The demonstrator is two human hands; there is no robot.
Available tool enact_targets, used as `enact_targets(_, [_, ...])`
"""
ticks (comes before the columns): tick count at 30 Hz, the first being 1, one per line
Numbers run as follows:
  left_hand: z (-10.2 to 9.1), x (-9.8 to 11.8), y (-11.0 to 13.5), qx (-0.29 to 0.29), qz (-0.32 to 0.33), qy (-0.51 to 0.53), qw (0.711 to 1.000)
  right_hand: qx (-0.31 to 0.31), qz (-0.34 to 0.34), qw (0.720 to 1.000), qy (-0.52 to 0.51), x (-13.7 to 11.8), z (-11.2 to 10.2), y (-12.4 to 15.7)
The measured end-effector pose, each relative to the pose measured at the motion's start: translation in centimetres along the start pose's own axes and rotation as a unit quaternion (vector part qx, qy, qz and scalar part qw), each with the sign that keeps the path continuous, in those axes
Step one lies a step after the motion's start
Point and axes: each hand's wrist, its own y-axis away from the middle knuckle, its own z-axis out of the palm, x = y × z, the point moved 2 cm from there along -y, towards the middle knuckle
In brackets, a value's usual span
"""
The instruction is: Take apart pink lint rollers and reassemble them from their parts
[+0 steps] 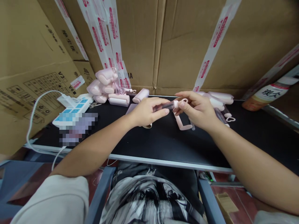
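Note:
Both my hands meet above the middle of a black table point(163, 143). My left hand point(146, 111) is closed, pinching the body of a clear tube point(163, 106). My right hand point(198, 109) is closed on the tube's pink cap end, which carries a pink heart-shaped loop point(182, 100). A pink curved strip point(183, 125) lies on the table just below my right hand. A small pale piece point(147, 126) lies under my left hand.
A pile of pink cases point(106, 88) sits at the back left, and more pink and clear pieces point(221, 99) lie at the back right. A white power strip point(72, 109) with a cable is at left. Cardboard boxes point(187, 40) wall the back. A bottle point(268, 93) lies at right.

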Motion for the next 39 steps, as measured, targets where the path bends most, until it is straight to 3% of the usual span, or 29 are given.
enact_targets(4, [-0.3,-0.4,-0.2,0.007,-0.028,-0.057,0.998,-0.033,0.037,0.998,0.044,0.2,-0.8,-0.4])
enact_targets(8, [-0.7,-1.8,-0.5,0.057,-0.128,-0.106,0.984,-0.087,0.049,0.981,0.167,0.6,-1.6,-0.7])
enact_targets(13, [-0.7,-2.3,-0.6,0.080,-0.225,0.028,0.971,-0.308,0.010,0.897,0.318,1.8,0.3,-0.2])
enact_targets(16, [-0.4,-2.0,-0.6,0.075,-0.266,0.121,0.953,-0.357,-0.024,0.860,0.364,2.7,1.4,0.2])
enact_targets(19, [-0.1,-2.1,-0.8,0.081,-0.269,0.159,0.947,-0.343,-0.045,0.861,0.372,3.4,1.6,0.3])
enact_targets(23, [0.6,-2.7,-0.6,0.061,-0.239,0.118,0.962,-0.267,-0.061,0.890,0.365,3.4,1.2,-0.1])
enact_targets(28, [2.4,-2.6,-0.2,-0.011,-0.169,-0.043,0.985,-0.183,-0.025,0.922,0.339,2.6,0.5,-0.4])
enact_targets(32, [4.2,-2.6,-0.5,-0.094,-0.113,-0.199,0.969,-0.134,-0.007,0.920,0.369,2.8,-0.2,-0.6])
enact_targets(35, [5.3,-2.7,-1.1,-0.127,-0.098,-0.237,0.958,-0.113,0.008,0.913,0.392,3.3,-0.8,-0.9])
enact_targets(37, [4.9,-2.6,-1.6,-0.116,-0.099,-0.251,0.956,-0.113,0.015,0.912,0.394,3.7,-1.0,-1.1])
enact_targets(39, [3.3,-2.5,-2.0,-0.092,-0.108,-0.268,0.953,-0.114,0.019,0.911,0.395,3.9,-1.1,-1.1])
